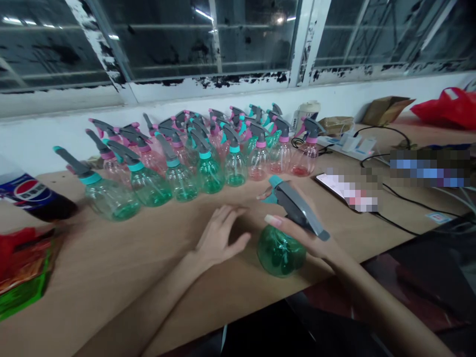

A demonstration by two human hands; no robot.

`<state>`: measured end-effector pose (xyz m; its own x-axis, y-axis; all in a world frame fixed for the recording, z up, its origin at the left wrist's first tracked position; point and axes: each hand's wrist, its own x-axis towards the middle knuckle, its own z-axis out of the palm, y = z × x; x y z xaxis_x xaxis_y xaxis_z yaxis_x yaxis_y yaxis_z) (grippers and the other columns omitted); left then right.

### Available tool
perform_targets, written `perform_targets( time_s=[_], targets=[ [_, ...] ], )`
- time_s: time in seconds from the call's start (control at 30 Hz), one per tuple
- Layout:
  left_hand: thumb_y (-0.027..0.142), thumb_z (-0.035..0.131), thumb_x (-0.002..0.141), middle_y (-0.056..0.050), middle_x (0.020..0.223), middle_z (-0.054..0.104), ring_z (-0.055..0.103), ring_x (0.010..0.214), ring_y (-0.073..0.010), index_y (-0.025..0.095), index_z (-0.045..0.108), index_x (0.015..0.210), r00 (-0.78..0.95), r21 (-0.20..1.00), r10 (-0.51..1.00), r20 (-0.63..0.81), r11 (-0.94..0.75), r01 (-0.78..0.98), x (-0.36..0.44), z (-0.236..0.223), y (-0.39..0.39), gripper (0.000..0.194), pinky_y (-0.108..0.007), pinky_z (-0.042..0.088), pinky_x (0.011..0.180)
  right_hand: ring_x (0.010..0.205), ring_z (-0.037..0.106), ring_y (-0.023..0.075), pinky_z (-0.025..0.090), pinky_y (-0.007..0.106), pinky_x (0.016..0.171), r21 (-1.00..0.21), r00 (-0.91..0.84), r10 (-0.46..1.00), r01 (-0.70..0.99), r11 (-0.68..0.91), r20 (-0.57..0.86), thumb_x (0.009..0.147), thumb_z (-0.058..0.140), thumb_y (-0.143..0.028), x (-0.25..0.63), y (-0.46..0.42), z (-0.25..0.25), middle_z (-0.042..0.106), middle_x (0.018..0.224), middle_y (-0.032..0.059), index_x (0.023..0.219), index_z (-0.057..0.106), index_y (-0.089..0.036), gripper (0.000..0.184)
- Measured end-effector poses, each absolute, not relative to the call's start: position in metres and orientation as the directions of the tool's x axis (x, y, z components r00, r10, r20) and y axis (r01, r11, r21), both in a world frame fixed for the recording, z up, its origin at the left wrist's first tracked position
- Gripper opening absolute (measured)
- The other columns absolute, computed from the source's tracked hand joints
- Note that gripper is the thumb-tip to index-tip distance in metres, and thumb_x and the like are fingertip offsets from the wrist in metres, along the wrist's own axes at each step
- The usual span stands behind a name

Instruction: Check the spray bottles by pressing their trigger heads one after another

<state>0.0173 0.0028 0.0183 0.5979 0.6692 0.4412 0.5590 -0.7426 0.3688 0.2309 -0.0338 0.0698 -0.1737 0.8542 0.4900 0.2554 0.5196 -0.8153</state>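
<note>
At nine o'clock, with twelve at the far wall, a cola bottle lies tilted on the wooden table, dark drink pooled toward its base; bright red and green packets sit at eight. A crowd of upright spray bottles spreads from nine through twelve to two, see-through green or pink bodies under grey heads with teal or pink collars. Their colour deepens near the bottoms, though whether that is liquid or tinted plastic is hard to say.

Between six and seven, the left hand is empty, its fingers loosely spread. At five, the held green bottle has a round, ribbed, glossy translucent body and a dark grey head; its teal nozzle faces between ten and eleven, the lever's tail toward five. The right hand is closed around its neck, thumb along the near side.

Beyond, a white tub stands at two, and a lit phone lies at three. Toward two, farther right, are an open brown box and a red bag.
</note>
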Motion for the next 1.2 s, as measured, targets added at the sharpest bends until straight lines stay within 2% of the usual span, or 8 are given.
perform_targets(
  time_s=[0.07,0.2,0.4,0.6,0.77,0.87,1.03,1.2],
  targets=[
    [0.039,0.049,0.089,-0.013,0.122,0.057,0.050,0.117,-0.0285,0.016,0.051,0.120,0.499,0.326,0.744,0.444,-0.653,0.683,0.009,0.016,0.014,0.039,-0.048,0.038,0.101,0.059,0.054,0.0131,0.047,0.031,0.060,-0.803,-0.166,0.851,0.280,0.526,0.499,0.078,0.067,-0.045,0.232,-0.035,0.070,0.065,0.091,-0.0003,0.101,0.060,-0.025,0.031],
    [0.043,0.054,0.087,-0.016,0.131,0.052,0.045,0.124,-0.0311,0.013,0.052,0.119,0.404,0.240,0.811,0.422,-0.530,0.813,0.005,0.010,0.024,0.044,-0.049,0.036,0.103,0.066,0.057,0.0167,0.048,0.033,0.064,-0.780,-0.152,0.840,0.314,0.541,0.521,0.080,0.065,-0.042,0.233,-0.034,0.071,0.062,0.081,-0.0010,0.100,0.062,-0.026,0.026],
    [0.040,0.056,0.087,-0.014,0.134,0.050,0.046,0.123,-0.0319,0.015,0.052,0.121,0.437,0.164,0.826,0.356,-0.516,0.841,0.013,0.005,0.016,0.042,-0.049,0.041,0.097,0.058,0.054,0.0144,0.043,0.029,0.054,-0.781,-0.138,0.843,0.321,0.535,0.520,0.082,0.062,-0.037,0.233,-0.030,0.070,0.056,0.068,-0.0032,0.085,0.060,-0.026,0.012],
    [0.034,0.056,0.087,-0.015,0.132,0.052,0.047,0.122,-0.0318,0.015,0.054,0.117,0.460,0.164,0.806,0.372,-0.545,0.822,0.014,0.004,0.015,0.035,-0.049,0.041,0.095,0.054,0.050,0.0121,0.039,0.028,0.051,-0.789,-0.173,0.855,0.331,0.518,0.489,0.081,0.063,-0.038,0.227,-0.035,0.079,0.051,0.061,-0.0046,0.071,0.053,-0.023,0.020],
    [0.032,0.055,0.088,-0.016,0.133,0.051,0.046,0.124,-0.0321,0.014,0.054,0.118,0.488,0.161,0.796,0.357,-0.567,0.807,0.015,0.006,0.014,0.035,-0.048,0.042,0.094,0.066,0.061,0.0159,0.048,0.030,0.060,-0.802,-0.190,0.846,0.270,0.533,0.498,0.081,0.063,-0.036,0.222,-0.039,0.077,0.064,0.077,-0.0011,0.083,0.058,-0.025,0.013],
    [0.031,0.054,0.088,-0.016,0.134,0.050,0.045,0.125,-0.0326,0.015,0.052,0.122,0.490,0.172,0.804,0.338,-0.564,0.807,0.016,0.007,0.013,0.037,-0.050,0.042,0.094,0.075,0.064,0.0189,0.052,0.033,0.068,-0.803,-0.208,0.853,0.290,0.521,0.479,0.080,0.066,-0.038,0.222,-0.039,0.074,0.067,0.089,0.0008,0.097,0.061,-0.027,0.021],
    [0.030,0.053,0.088,-0.015,0.130,0.054,0.047,0.125,-0.0312,0.017,0.051,0.122,0.497,0.182,0.795,0.347,-0.577,0.796,0.014,0.006,0.015,0.036,-0.050,0.040,0.099,0.067,0.061,0.0191,0.052,0.033,0.063,-0.817,-0.238,0.875,0.317,0.481,0.422,0.081,0.065,-0.040,0.226,-0.044,0.076,0.064,0.078,0.0001,0.101,0.063,-0.028,0.023],
    [0.031,0.052,0.089,-0.017,0.135,0.051,0.044,0.129,-0.0308,0.015,0.052,0.123,0.507,0.172,0.795,0.334,-0.580,0.796,0.013,0.005,0.016,0.037,-0.050,0.037,0.103,0.081,0.065,0.0206,0.055,0.034,0.072,-0.873,-0.251,0.899,0.248,0.419,0.360,0.079,0.069,-0.033,0.227,-0.048,0.084,0.067,0.086,-0.0011,0.106,0.064,-0.031,0.027]
  ],
)
